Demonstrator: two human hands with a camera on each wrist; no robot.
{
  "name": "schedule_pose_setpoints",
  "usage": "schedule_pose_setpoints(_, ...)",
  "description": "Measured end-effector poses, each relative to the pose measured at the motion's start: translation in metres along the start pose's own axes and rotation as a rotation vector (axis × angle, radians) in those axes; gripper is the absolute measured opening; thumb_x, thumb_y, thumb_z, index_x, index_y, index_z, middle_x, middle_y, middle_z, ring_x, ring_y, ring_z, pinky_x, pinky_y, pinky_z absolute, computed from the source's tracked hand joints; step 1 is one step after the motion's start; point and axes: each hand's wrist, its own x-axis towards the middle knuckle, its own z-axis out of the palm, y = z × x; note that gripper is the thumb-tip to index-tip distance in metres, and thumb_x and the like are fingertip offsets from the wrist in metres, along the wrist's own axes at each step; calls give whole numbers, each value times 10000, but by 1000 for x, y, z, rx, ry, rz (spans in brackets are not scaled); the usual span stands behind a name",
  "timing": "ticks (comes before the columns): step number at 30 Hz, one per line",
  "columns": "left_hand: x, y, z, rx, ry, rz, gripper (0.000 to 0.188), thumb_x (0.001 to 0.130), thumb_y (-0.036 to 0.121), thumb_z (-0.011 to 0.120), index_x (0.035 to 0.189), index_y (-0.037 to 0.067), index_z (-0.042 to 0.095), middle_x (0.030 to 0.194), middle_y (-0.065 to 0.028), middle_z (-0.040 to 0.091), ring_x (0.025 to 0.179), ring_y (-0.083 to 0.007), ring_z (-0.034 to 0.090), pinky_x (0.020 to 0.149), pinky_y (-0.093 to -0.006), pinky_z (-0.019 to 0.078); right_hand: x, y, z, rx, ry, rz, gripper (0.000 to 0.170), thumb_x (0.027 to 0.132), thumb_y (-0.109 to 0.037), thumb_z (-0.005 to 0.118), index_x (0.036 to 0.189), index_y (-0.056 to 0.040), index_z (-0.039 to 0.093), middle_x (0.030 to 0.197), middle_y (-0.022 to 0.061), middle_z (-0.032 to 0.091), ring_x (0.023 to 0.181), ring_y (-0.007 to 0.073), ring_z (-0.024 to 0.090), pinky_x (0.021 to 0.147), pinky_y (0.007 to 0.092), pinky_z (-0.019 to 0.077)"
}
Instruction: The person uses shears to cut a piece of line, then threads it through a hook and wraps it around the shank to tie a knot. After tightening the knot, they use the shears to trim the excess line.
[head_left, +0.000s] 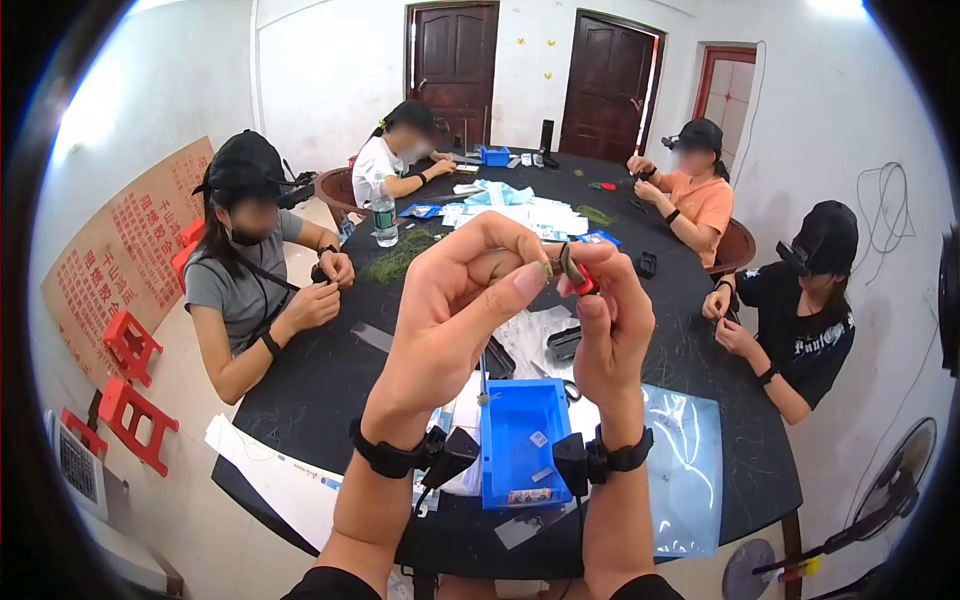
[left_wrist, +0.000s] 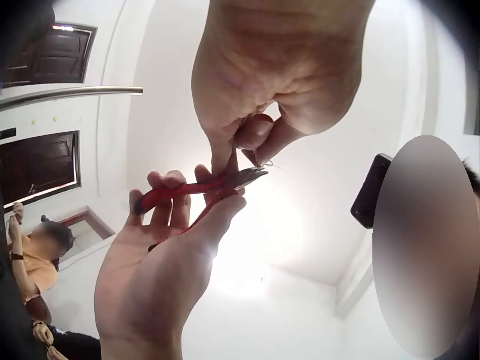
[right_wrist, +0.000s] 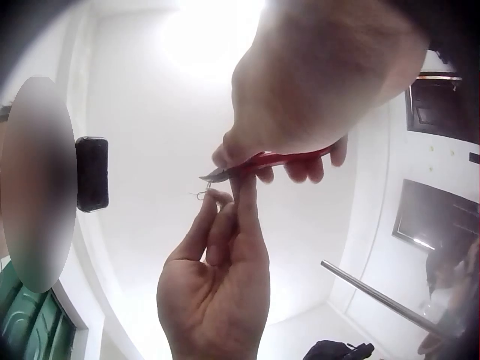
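Observation:
My left hand (head_left: pixel 455 305) is raised over the table, its thumb and index finger pinching a small thin looped strand (right_wrist: pixel 200 196). Most of that strand is hidden by the fingertips; I cannot tell what it is made of. Beside it, my right hand (head_left: pixel 620 330) grips red-handled pliers (left_wrist: pixel 161 196), fingers wrapped along the handles. In the right wrist view the metal tips of the pliers (right_wrist: pixel 217 175) point at the strand, right at the left fingertips. Both hands meet at the fingers, palms facing inward.
Below my hands stands a blue bin (head_left: pixel 528 400) holding small packets. A clear blue plastic folder (head_left: pixel 685 470) lies to its right, a white sheet (head_left: pixel 280 490) to the left. Green strands (head_left: pixel 395 262), a water bottle (head_left: pixel 384 220) and papers lie farther back. Several people sit around the table.

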Motion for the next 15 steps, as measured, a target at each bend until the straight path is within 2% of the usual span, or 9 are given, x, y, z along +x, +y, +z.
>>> schedule_pose_setpoints(3, 0, -1, 2, 1, 29, -17, 117, 1053, 84, 625, 1126, -4, 604, 879, 26, 622, 794, 11, 477, 693, -170, 336, 0, -6, -1, -21, -3, 35, 289, 1026, -219, 649, 1200, 10, 676, 1086, 109, 707, 894, 174, 651, 785, 288, 515)
schedule_pose_setpoints(5, 0, -3, 3, 10, 37, -10, 115, 1053, 86, 623, 1124, -2, 599, 869, 30, 616, 778, 12, 463, 685, -170, 333, 0, -6, -1, -40, 25, 14, 264, 1015, -193, 660, 1165, 22, 692, 1006, 78, 704, 822, 122, 633, 720, 245, 498)
schedule_pose_setpoints(6, 0, -3, 4, 13, 40, -7, 114, 1054, 86, 623, 1123, -1, 598, 866, 31, 614, 773, 12, 459, 683, -170, 332, 0, -9, -2, -40, 24, 14, 264, 1015, -193, 660, 1165, 22, 692, 1006, 78, 704, 822, 122, 633, 720, 245, 498)
schedule_pose_setpoints(8, 0, -4, 7, 45, 40, -7, 114, 1056, 84, 616, 1123, -4, 593, 850, 35, 609, 759, 12, 450, 676, -171, 328, -1, -14, -4, -80, 41, 88, 246, 1010, -178, 667, 1121, 39, 701, 920, 50, 688, 775, 78, 611, 680, 214, 474)
schedule_pose_setpoints(12, 0, -11, 11, 108, 58, 35, 106, 1059, 78, 604, 1120, -8, 584, 834, 35, 616, 750, 11, 451, 675, -170, 334, -5, -8, 0, -81, 115, 62, 247, 1011, -186, 671, 1084, 48, 703, 856, 32, 669, 747, 61, 598, 661, 203, 457)
schedule_pose_setpoints(14, 0, -14, 10, 107, 47, 44, 100, 1061, 66, 595, 1124, -10, 578, 854, 16, 645, 765, 12, 470, 682, -168, 342, -3, -8, 4, -117, 173, 12, 462, 1087, -400, 569, 1041, 47, 679, 776, 1, 661, 656, 22, 536, 569, 183, 384)
schedule_pose_setpoints(15, 0, -15, 10, 107, 43, 46, 99, 1061, 62, 592, 1125, -11, 576, 861, 9, 654, 770, 12, 476, 684, -167, 345, -4, -9, 4, -118, 175, 12, 462, 1087, -400, 569, 1041, 47, 679, 776, 1, 661, 656, 22, 536, 569, 183, 384)
